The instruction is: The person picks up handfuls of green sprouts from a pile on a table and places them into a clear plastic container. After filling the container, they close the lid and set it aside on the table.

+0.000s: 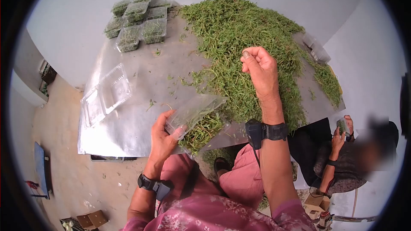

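My left hand (pixel 165 134) grips a clear plastic clamshell box (pixel 195 109) at the near edge of the metal table. Its lid stands raised at a slant, and leafy green sprigs (pixel 203 133) fill the base. Above the large heap of greens (pixel 233 30) is my right hand (pixel 260 66), its fingers curled and the thumb pressed against them. Whether anything sits inside that pinch is hidden. To the left, an open clamshell (pixel 114 87) without greens lies on the metal table (pixel 141 134).
Several filled clamshells (pixel 141 21) are stacked at the table's back left. More clear containers (pixel 316 48) stand by the right edge. A co-worker (pixel 342 175) at the lower right holds a small box of greens (pixel 341 125). Cardboard boxes (pixel 92 219) are on the floor.
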Demonstrator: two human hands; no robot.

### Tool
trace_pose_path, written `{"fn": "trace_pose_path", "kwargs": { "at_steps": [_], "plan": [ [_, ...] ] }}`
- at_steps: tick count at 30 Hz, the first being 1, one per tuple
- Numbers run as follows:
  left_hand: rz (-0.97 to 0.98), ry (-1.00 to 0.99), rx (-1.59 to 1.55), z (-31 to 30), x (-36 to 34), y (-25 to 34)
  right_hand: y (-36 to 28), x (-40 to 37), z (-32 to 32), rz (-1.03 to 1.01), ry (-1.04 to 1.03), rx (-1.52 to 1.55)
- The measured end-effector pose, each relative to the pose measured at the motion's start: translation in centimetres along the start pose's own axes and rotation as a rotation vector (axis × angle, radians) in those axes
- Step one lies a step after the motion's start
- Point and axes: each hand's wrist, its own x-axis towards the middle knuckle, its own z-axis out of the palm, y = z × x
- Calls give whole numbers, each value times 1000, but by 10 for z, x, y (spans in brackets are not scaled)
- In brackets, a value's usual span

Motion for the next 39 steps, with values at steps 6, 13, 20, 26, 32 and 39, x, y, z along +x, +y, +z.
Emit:
{"fn": "trace_pose_path", "kwargs": {
  "at_steps": [6,13,20,26,32,39],
  "plan": [
    [-45,5,0,2,-1,9,10,-6,-20,93,-138,-548],
    [-125,10,-31,-3,-2,11,40,-4,-24,179,-140,-858],
    [-97,97,-50,-3,1,3,84,-8,-13,105,-139,-1173],
    [-177,83,-46,-6,8,6,63,2,-22,209,-186,-942],
    [-107,108,-60,-2,4,-3,13,-5,-26,204,-110,-610],
    [-151,84,-52,-2,4,-1,15,-10,-24,217,-277,-625]
  ]
}}
